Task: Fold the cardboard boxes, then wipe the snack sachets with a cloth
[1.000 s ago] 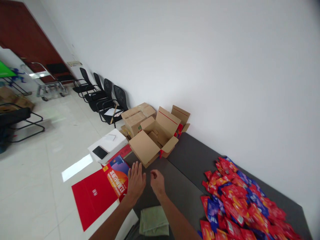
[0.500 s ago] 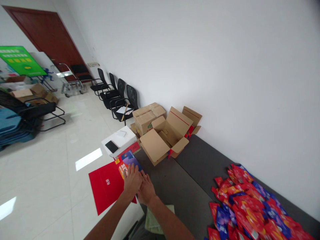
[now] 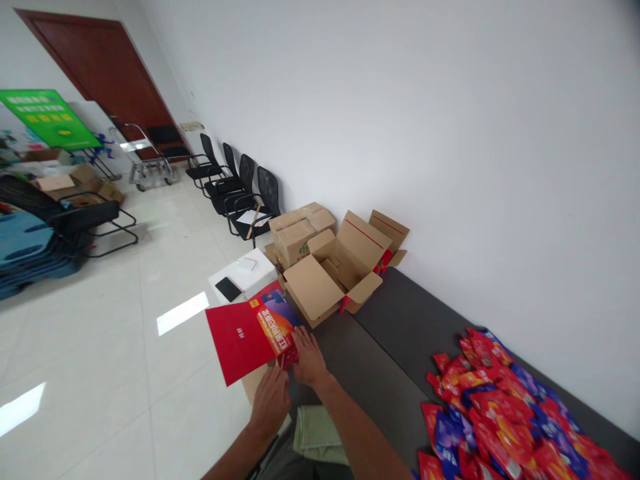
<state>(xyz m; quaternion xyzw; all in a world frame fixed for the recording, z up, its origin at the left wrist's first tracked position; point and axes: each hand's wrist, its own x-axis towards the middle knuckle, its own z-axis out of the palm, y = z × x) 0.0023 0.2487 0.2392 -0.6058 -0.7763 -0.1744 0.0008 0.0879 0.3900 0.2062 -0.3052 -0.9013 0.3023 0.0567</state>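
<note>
A red printed carton [image 3: 274, 320] with a purple and orange face lies at the table's left end, its plain red flap [image 3: 240, 340] sticking out to the left over the floor. My left hand [image 3: 271, 399] is closed on its near edge, the fingers bunched close to the corner. On the right side of the same carton, my right hand [image 3: 309, 360] grips the near right corner, fingers over the edge. Small red parts of the carton show between both hands; the fingertips are partly hidden.
An open cardboard box [image 3: 340, 267] stands on the dark table [image 3: 365, 373] by the wall, beside a closed cardboard box [image 3: 303, 230]. A phone [image 3: 228, 289] lies on a white box [image 3: 250, 270]. Red and purple packets [image 3: 500, 413] are heaped at right. Folded green cloth [image 3: 320, 433] is near me.
My left hand has come off the carton's printed face and moved down to its near edge. My right hand has shifted to the near right corner. The red flap has swung up and right.
</note>
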